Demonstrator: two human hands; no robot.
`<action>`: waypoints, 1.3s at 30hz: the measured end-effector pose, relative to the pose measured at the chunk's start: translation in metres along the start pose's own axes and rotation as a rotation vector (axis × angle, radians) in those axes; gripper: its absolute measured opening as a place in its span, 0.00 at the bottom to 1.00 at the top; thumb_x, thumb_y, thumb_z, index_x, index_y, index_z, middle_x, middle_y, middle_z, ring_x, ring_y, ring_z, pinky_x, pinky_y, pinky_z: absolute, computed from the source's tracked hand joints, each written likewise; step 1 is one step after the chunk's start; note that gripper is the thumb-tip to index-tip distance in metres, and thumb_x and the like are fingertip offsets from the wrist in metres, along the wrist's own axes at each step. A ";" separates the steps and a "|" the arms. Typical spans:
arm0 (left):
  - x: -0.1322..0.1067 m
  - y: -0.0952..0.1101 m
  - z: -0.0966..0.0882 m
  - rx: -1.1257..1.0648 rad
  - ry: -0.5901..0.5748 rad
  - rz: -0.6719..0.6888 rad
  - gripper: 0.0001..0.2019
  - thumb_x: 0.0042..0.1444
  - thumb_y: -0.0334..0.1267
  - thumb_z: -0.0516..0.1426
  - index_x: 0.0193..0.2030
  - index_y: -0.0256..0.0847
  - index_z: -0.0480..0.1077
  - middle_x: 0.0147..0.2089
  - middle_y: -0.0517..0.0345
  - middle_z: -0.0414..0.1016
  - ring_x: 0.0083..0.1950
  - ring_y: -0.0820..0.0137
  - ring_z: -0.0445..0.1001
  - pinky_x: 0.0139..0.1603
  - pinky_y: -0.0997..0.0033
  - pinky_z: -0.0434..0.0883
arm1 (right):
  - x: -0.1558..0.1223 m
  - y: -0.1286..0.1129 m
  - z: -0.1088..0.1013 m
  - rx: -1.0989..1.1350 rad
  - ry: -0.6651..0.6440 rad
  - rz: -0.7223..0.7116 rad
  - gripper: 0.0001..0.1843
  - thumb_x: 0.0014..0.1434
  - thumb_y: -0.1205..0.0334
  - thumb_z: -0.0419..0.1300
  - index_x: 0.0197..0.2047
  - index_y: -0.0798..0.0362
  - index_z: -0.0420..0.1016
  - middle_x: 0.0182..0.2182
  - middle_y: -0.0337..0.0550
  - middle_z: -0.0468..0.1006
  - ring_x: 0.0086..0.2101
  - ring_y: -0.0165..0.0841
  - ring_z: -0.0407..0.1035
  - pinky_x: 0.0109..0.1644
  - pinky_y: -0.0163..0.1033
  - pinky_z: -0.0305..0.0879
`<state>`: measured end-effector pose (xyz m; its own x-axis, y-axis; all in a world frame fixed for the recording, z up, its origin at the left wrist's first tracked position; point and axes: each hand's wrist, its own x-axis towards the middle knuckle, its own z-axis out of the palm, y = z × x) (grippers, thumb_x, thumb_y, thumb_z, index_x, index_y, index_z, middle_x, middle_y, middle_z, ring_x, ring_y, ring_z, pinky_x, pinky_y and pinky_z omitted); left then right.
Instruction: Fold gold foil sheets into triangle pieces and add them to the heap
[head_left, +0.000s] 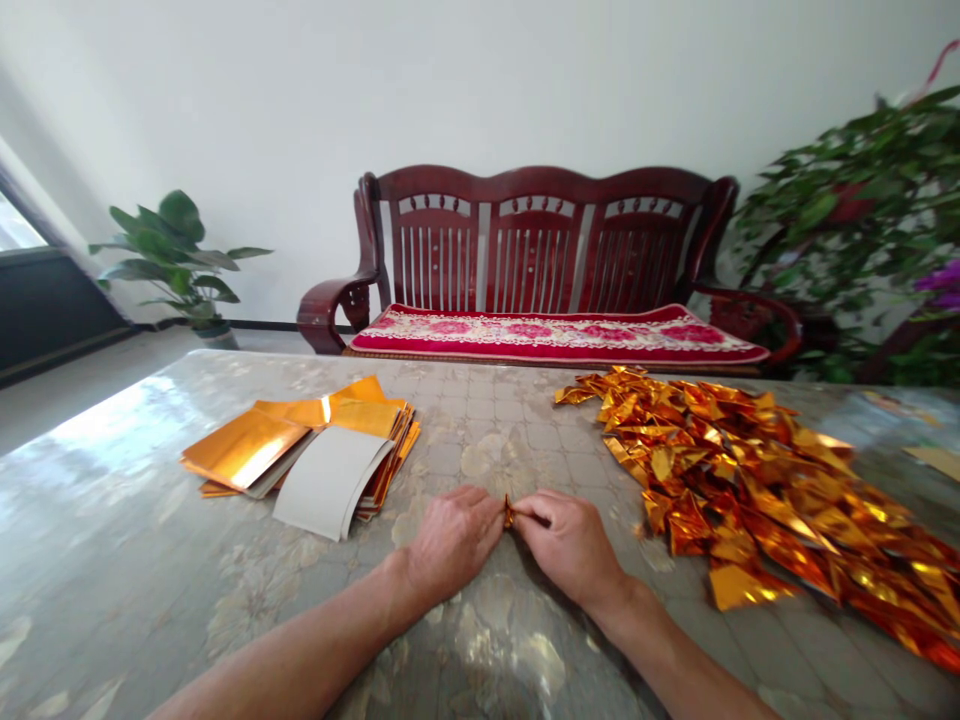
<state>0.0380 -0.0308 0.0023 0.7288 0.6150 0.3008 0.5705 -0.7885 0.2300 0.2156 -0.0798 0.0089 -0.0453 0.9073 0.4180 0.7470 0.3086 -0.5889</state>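
Between my two hands, just above the table's middle, is a small piece of folded gold foil paper [509,514], mostly hidden by fingers. My left hand [459,535] is closed on its left side, fingers pressed together. My right hand [566,540] pinches the other side between thumb and forefinger. To the left lies a loose stack of flat foil paper sheets [251,445], gold faces up, with a grey-backed sheet [334,480] curling on top. On the right spreads a large heap of folded gold foil pieces [720,470].
The table [150,600] has a patterned, glossy cover. A crumpled clear plastic bag [877,420] lies at its far right. Beyond stands a dark red wooden bench [536,250] with a red floral cushion [555,333]. Potted plants [176,255] flank it.
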 end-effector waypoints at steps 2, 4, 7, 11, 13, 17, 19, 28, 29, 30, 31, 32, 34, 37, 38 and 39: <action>0.000 0.001 0.000 0.018 -0.016 0.003 0.13 0.69 0.35 0.47 0.33 0.41 0.67 0.32 0.58 0.73 0.35 0.70 0.72 0.37 0.73 0.65 | 0.000 0.000 0.000 0.015 -0.002 0.015 0.11 0.55 0.71 0.60 0.29 0.48 0.81 0.25 0.38 0.79 0.27 0.31 0.73 0.32 0.33 0.64; -0.001 0.003 0.000 0.056 -0.046 0.007 0.11 0.68 0.33 0.48 0.35 0.41 0.67 0.33 0.57 0.73 0.36 0.69 0.73 0.37 0.73 0.66 | -0.001 -0.001 0.001 0.012 -0.005 0.014 0.11 0.55 0.71 0.60 0.27 0.49 0.80 0.24 0.38 0.79 0.27 0.31 0.73 0.31 0.33 0.63; -0.001 0.007 0.000 0.121 -0.100 0.008 0.08 0.66 0.30 0.49 0.38 0.40 0.68 0.35 0.55 0.74 0.37 0.67 0.74 0.36 0.72 0.68 | -0.001 -0.002 0.002 -0.014 -0.012 -0.009 0.11 0.56 0.70 0.60 0.25 0.49 0.79 0.23 0.38 0.78 0.25 0.30 0.72 0.30 0.32 0.62; -0.002 0.012 0.000 0.165 -0.176 0.007 0.08 0.63 0.26 0.49 0.40 0.39 0.67 0.36 0.54 0.74 0.38 0.65 0.74 0.38 0.70 0.71 | -0.003 -0.006 0.001 -0.057 -0.042 -0.003 0.11 0.56 0.71 0.60 0.25 0.50 0.78 0.23 0.38 0.77 0.26 0.29 0.71 0.31 0.32 0.60; -0.004 0.014 0.000 0.168 -0.209 0.004 0.08 0.62 0.26 0.49 0.40 0.39 0.67 0.37 0.54 0.74 0.39 0.65 0.75 0.38 0.69 0.72 | -0.004 -0.008 0.000 -0.068 -0.063 -0.005 0.11 0.56 0.71 0.59 0.25 0.51 0.77 0.23 0.37 0.76 0.26 0.29 0.71 0.31 0.32 0.59; -0.008 0.018 -0.002 0.158 -0.222 -0.020 0.08 0.60 0.25 0.49 0.42 0.39 0.66 0.38 0.53 0.74 0.39 0.65 0.75 0.38 0.69 0.72 | -0.006 -0.010 -0.002 -0.098 -0.059 -0.053 0.13 0.57 0.73 0.58 0.24 0.51 0.76 0.22 0.37 0.74 0.25 0.28 0.69 0.31 0.32 0.57; -0.009 0.019 -0.003 0.149 -0.204 -0.022 0.09 0.60 0.25 0.50 0.42 0.39 0.66 0.38 0.53 0.74 0.39 0.64 0.75 0.38 0.69 0.72 | -0.007 -0.012 -0.003 -0.120 -0.049 -0.079 0.13 0.57 0.74 0.56 0.25 0.51 0.76 0.22 0.37 0.74 0.25 0.28 0.69 0.31 0.32 0.57; -0.003 0.012 -0.004 -0.033 -0.113 -0.125 0.09 0.66 0.30 0.47 0.39 0.40 0.66 0.35 0.56 0.76 0.37 0.68 0.76 0.37 0.73 0.68 | 0.001 -0.012 -0.003 -0.219 -0.070 -0.086 0.11 0.60 0.71 0.57 0.32 0.49 0.80 0.26 0.39 0.79 0.29 0.31 0.73 0.33 0.32 0.61; -0.001 0.011 -0.004 -0.065 -0.102 -0.146 0.09 0.67 0.31 0.46 0.39 0.40 0.66 0.36 0.56 0.76 0.38 0.68 0.76 0.38 0.74 0.68 | 0.002 -0.011 -0.002 -0.203 -0.055 -0.071 0.11 0.60 0.70 0.58 0.33 0.49 0.80 0.27 0.39 0.80 0.30 0.31 0.74 0.34 0.32 0.63; 0.000 0.011 -0.005 -0.097 -0.089 -0.167 0.09 0.67 0.31 0.46 0.40 0.41 0.66 0.37 0.56 0.77 0.39 0.68 0.77 0.39 0.74 0.68 | 0.002 -0.009 -0.002 -0.177 -0.038 -0.055 0.10 0.60 0.70 0.59 0.35 0.48 0.81 0.29 0.39 0.81 0.31 0.32 0.75 0.35 0.33 0.65; 0.001 0.010 -0.005 -0.123 -0.082 -0.186 0.09 0.68 0.31 0.46 0.41 0.41 0.66 0.37 0.56 0.77 0.39 0.69 0.77 0.39 0.74 0.68 | 0.003 -0.008 -0.001 -0.146 -0.023 -0.039 0.10 0.59 0.70 0.59 0.37 0.48 0.81 0.31 0.39 0.82 0.32 0.32 0.76 0.37 0.33 0.66; 0.003 0.009 -0.005 -0.141 -0.080 -0.202 0.10 0.68 0.31 0.45 0.41 0.41 0.67 0.37 0.57 0.78 0.39 0.69 0.77 0.39 0.74 0.68 | 0.003 -0.006 0.000 -0.113 -0.011 -0.023 0.10 0.59 0.70 0.60 0.38 0.47 0.81 0.33 0.38 0.83 0.34 0.33 0.77 0.39 0.33 0.67; 0.004 0.008 -0.007 -0.152 -0.092 -0.215 0.10 0.68 0.32 0.46 0.40 0.42 0.67 0.37 0.57 0.78 0.39 0.69 0.77 0.39 0.75 0.68 | 0.003 -0.003 0.001 -0.065 0.011 0.004 0.12 0.57 0.71 0.60 0.40 0.47 0.81 0.36 0.38 0.84 0.37 0.34 0.78 0.41 0.34 0.70; 0.004 0.007 -0.009 -0.112 -0.111 -0.202 0.10 0.69 0.35 0.46 0.40 0.42 0.68 0.37 0.57 0.79 0.40 0.68 0.78 0.40 0.74 0.68 | 0.002 -0.002 0.002 -0.056 0.025 0.005 0.15 0.57 0.71 0.61 0.44 0.46 0.81 0.39 0.39 0.84 0.39 0.36 0.79 0.44 0.36 0.71; 0.004 0.007 -0.009 -0.086 -0.116 -0.197 0.11 0.69 0.36 0.46 0.41 0.42 0.69 0.38 0.57 0.79 0.40 0.68 0.78 0.40 0.74 0.68 | 0.002 -0.002 0.002 -0.062 0.021 0.000 0.15 0.57 0.71 0.61 0.44 0.46 0.81 0.39 0.39 0.84 0.39 0.36 0.78 0.44 0.37 0.72; 0.004 0.007 -0.009 -0.059 -0.120 -0.193 0.11 0.69 0.36 0.46 0.41 0.42 0.69 0.38 0.57 0.79 0.40 0.68 0.78 0.40 0.73 0.68 | 0.002 -0.002 0.002 -0.069 0.012 -0.004 0.15 0.57 0.71 0.61 0.45 0.46 0.81 0.38 0.40 0.84 0.39 0.36 0.78 0.43 0.37 0.72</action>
<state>0.0412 -0.0344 0.0138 0.6501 0.7479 0.1341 0.6834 -0.6527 0.3272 0.2131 -0.0783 0.0095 -0.0405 0.9024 0.4290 0.7905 0.2916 -0.5385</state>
